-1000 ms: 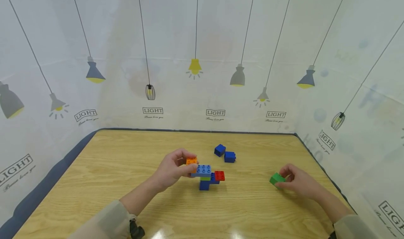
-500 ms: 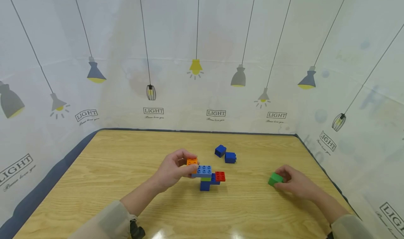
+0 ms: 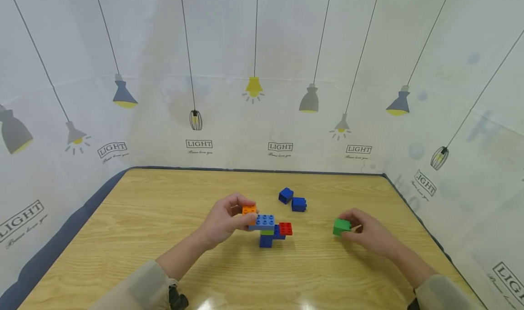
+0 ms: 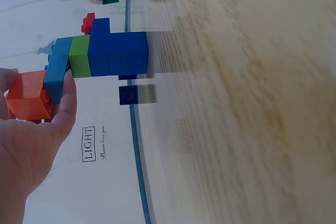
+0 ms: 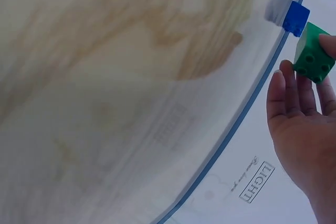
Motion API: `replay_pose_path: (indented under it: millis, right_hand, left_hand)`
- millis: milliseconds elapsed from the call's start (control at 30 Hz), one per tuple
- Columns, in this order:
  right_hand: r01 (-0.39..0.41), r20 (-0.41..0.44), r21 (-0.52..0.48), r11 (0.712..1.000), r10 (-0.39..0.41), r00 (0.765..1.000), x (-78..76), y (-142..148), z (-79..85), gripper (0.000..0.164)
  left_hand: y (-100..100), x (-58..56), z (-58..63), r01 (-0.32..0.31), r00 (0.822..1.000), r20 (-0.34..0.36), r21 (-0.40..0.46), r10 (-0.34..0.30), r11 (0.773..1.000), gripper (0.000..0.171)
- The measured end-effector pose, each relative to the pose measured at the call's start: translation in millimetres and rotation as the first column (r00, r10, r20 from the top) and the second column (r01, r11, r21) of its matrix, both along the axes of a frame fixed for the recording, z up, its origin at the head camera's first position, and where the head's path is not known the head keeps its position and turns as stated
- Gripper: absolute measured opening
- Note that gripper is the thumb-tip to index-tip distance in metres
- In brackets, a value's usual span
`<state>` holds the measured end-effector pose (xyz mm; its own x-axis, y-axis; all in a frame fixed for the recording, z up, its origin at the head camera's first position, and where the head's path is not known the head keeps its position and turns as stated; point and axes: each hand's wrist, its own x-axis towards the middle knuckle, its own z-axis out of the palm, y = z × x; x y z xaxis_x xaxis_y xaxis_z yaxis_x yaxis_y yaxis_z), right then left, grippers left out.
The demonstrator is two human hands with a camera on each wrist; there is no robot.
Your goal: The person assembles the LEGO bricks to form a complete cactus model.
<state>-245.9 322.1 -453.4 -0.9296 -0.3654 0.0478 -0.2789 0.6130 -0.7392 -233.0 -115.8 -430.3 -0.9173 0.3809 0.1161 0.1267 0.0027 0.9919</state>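
Observation:
My left hand pinches the orange brick at the left end of a small brick build. In that build a light blue brick lies over a lime green brick, with dark blue bricks at the bottom. A red brick sticks out on its right side. My right hand holds a green brick between thumb and fingers, right of the build. The right wrist view shows the studs of this green brick facing the palm side.
Two loose dark blue bricks lie close together on the wooden table, behind the build. A white backdrop printed with hanging lamps stands along the table's far and side edges.
My right hand has carried the green brick left, nearer the build, and the brick has turned a little. My left hand and the build stay where they were.

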Motion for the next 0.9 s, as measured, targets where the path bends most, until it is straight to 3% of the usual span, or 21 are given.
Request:
replay_pose_path:
  millis: [333, 700, 900]
  right_hand:
    - [-0.047, -0.058, -0.087, 0.995, 0.042, 0.997, 6.4, -30, 10.2, 0.042]
    - [-0.062, -0.052, -0.135, 0.989, 0.055, 0.997, 6.1, -54, 15.8, 0.051]
    - [-0.087, -0.07, -0.164, 0.983, 0.076, 0.995, 6.6, -69, 16.8, 0.045]
  left_hand:
    - [0, 0.0, 0.1, 0.0, 1.0, -0.001, -0.009, 0.0, 1.0, 0.04]
    - [-1, -0.9, -1.1, 0.004, 1.0, -0.012, -0.011, -0.004, 1.0, 0.028]
    - [-1, -0.8, -0.3, 0.002, 1.0, -0.003, -0.008, -0.003, 1.0, 0.028]
